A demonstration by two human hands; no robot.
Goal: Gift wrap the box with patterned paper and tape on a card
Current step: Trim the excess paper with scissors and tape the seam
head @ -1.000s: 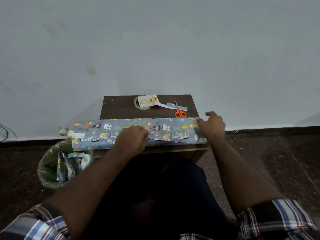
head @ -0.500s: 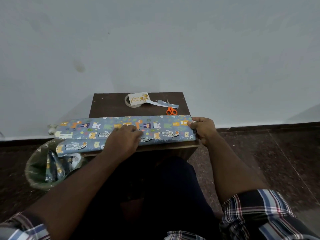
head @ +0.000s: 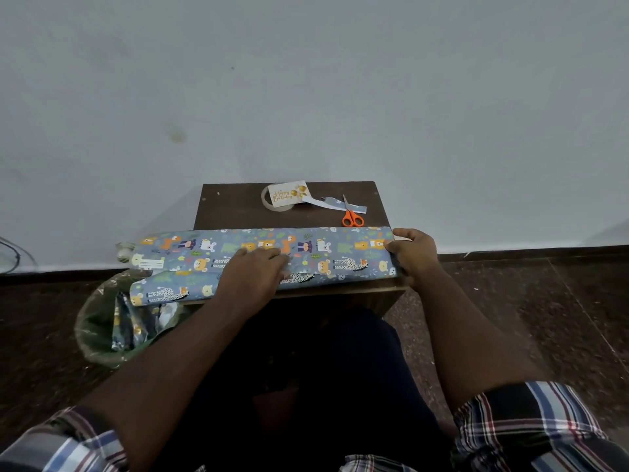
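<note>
Paper (head: pixel 340 253) lies under flat left fingers (head: pixel 272 255); right fingers (head: pixel 405 235) grip its end.

Ahead of you stands a plain pale grey wall (head: pixel 306 80), matte and bare except for a faint brownish smudge (head: pixel 178 134) left of centre. A dark skirting strip (head: pixel 531 251) runs along its foot. The floor (head: pixel 544 318) is dark reddish-brown speckled stone, with thin joint lines crossing it on your right. A small dark brown wooden tabletop (head: pixel 231 212) sits against the wall. Beside it on your left, a round bin (head: pixel 92 321) lined with a green bag stands on the floor. A dark cable (head: pixel 13 257) loops at the far left edge. The light is soft and even.
</note>
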